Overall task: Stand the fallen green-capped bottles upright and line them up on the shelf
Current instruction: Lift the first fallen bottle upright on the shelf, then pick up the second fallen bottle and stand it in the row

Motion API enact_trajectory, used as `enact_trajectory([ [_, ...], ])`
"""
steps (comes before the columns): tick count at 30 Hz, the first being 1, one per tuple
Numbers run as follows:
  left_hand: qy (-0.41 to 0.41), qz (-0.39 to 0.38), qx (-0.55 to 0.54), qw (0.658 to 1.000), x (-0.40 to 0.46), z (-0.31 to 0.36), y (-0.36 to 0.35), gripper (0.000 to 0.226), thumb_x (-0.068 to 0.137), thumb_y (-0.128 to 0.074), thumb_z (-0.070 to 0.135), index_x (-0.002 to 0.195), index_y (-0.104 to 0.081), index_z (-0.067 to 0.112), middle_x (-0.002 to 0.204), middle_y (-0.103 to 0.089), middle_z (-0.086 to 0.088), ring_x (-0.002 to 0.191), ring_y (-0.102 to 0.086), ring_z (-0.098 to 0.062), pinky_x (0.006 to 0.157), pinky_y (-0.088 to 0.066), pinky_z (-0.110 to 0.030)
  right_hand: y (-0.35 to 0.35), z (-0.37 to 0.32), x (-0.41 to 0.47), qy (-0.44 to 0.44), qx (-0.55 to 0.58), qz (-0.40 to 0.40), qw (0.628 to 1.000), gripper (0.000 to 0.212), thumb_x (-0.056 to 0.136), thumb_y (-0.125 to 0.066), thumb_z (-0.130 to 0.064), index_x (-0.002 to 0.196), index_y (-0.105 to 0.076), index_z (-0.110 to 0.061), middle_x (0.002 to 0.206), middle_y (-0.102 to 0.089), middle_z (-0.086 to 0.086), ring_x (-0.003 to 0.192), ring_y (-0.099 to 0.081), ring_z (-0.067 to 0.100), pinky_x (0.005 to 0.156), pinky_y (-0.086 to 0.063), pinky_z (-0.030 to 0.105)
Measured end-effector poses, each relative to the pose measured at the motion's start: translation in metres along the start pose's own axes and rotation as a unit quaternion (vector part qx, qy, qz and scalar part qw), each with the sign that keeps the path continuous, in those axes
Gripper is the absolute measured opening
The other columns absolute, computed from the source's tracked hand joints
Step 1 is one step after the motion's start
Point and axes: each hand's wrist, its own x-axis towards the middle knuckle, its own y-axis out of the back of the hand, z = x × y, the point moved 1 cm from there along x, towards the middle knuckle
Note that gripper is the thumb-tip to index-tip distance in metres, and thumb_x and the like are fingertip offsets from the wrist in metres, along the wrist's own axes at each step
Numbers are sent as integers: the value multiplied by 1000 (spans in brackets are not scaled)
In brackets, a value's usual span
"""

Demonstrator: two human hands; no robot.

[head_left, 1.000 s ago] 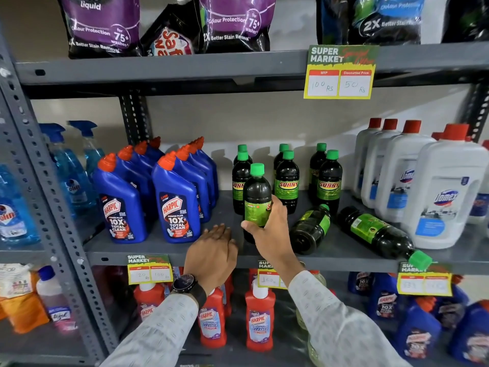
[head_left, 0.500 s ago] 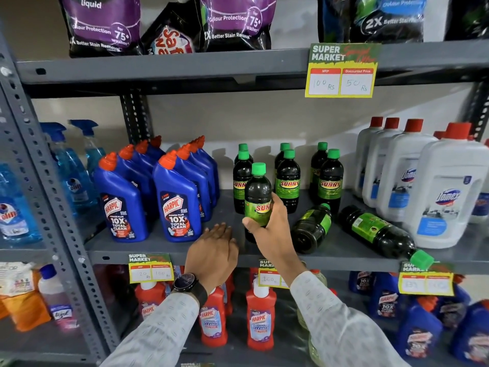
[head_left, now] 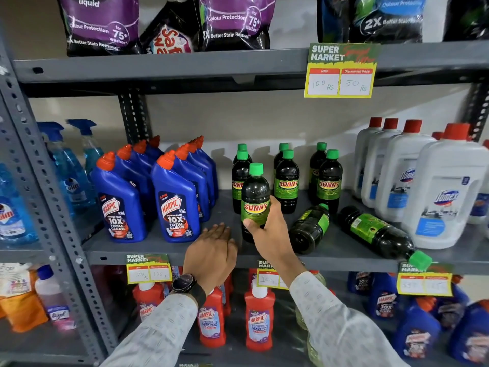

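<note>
My right hand (head_left: 267, 229) grips an upright dark bottle with a green cap (head_left: 255, 192), standing near the front of the grey middle shelf (head_left: 169, 250). Its SUNNY label faces me. Several more green-capped bottles (head_left: 287, 181) stand upright in pairs behind it. Two bottles lie on their sides to the right: one (head_left: 309, 229) with its base toward me, and a longer one (head_left: 375, 231) whose cap overhangs the shelf's front edge. My left hand (head_left: 211, 252) rests flat on the shelf edge, fingers together, holding nothing.
Blue Harpic bottles (head_left: 174, 202) crowd the shelf to the left, white Domex jugs (head_left: 444, 192) to the right. Red Harpic bottles (head_left: 259, 321) fill the shelf below. Price tags (head_left: 341, 71) hang from the shelf edges. Detergent pouches (head_left: 103, 25) sit above.
The bottle in my right hand has turned so its SUNNY label now faces front. My left hand has stayed where it was.
</note>
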Motion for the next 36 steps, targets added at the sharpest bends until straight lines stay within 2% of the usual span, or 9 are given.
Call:
enact_trajectory([
  [3, -1, -6, 1, 1000, 1, 1, 0, 61, 98, -24, 40, 138, -60, 12, 146, -58, -7, 137, -52, -16, 118, -34, -33, -4, 3, 2, 3, -31, 20, 999, 83, 85, -82, -14, 152, -33, -20, 140, -54, 3, 129, -57, 20, 112, -49, 45],
  [9, -4, -32, 8, 999, 1, 2, 1, 64, 99, -18, 42, 145, -52, 13, 153, -51, -6, 143, -44, -16, 121, -29, -32, 2, -10, -3, 14, -26, 6, 1000, 87, 83, -81, -31, 155, -32, -26, 147, -49, 0, 140, -48, 17, 119, -42, 47],
  [13, -12, -52, 4, 999, 4, 5, 5, 74, 95, -9, 45, 147, -47, 10, 155, -47, -10, 145, -41, -21, 121, -28, -37, 33, -49, -12, 81, -95, 10, 992, 95, 97, -68, -41, 168, -9, -18, 170, -26, 3, 152, -23, 7, 122, -20, 29],
  [16, -17, -88, 22, 996, 12, 9, 6, 83, 88, -3, 44, 147, -45, 5, 155, -46, -15, 145, -39, -28, 121, -27, -42, 71, -76, -3, 118, -167, 101, 974, 77, 101, -65, -33, 164, -26, -12, 157, -42, 6, 137, -39, 8, 112, -31, 26],
  [20, -23, -122, 52, 991, 27, 9, 3, 82, 87, -4, 43, 146, -42, 2, 155, -42, -20, 145, -37, -32, 119, -28, -48, 116, -70, 24, -18, -297, 91, 950, 36, 97, -67, -30, 121, -64, -4, 119, -68, 16, 113, -65, 34, 88, -47, 35],
  [24, 1, -134, 31, 990, 26, 7, -3, 72, 94, -12, 40, 151, -37, 3, 160, -36, -18, 149, -32, -29, 123, -22, -47, 135, -40, 22, -223, -281, -20, 933, 47, 90, -68, -62, 82, -59, -16, 86, -61, 4, 92, -67, 32, 82, -58, 39],
  [29, 2, -129, 46, 991, 25, 8, -2, 69, 96, -14, 38, 151, -38, 4, 161, -36, -16, 149, -33, -26, 124, -22, -45, 133, -7, 24, -320, -76, -12, 944, 47, 81, -81, -57, 103, -65, -19, 112, -67, 8, 91, -73, 32, 53, -60, 33],
  [32, 3, -129, 46, 991, 24, 9, -2, 70, 96, -13, 39, 150, -39, 4, 160, -37, -16, 148, -34, -26, 124, -22, -44, 135, -6, 25, -340, -24, -13, 940, 44, 82, -86, -39, 111, -66, -13, 113, -70, 16, 88, -74, 33, 49, -60, 34],
  [36, 10, -132, 48, 990, 26, 8, -4, 67, 98, -13, 38, 153, -35, 4, 163, -32, -15, 150, -30, -25, 125, -20, -43, 141, -17, 27, -315, 8, -13, 949, 35, 83, -87, -29, 103, -64, -13, 110, -71, 16, 87, -74, 30, 55, -62, 39],
])
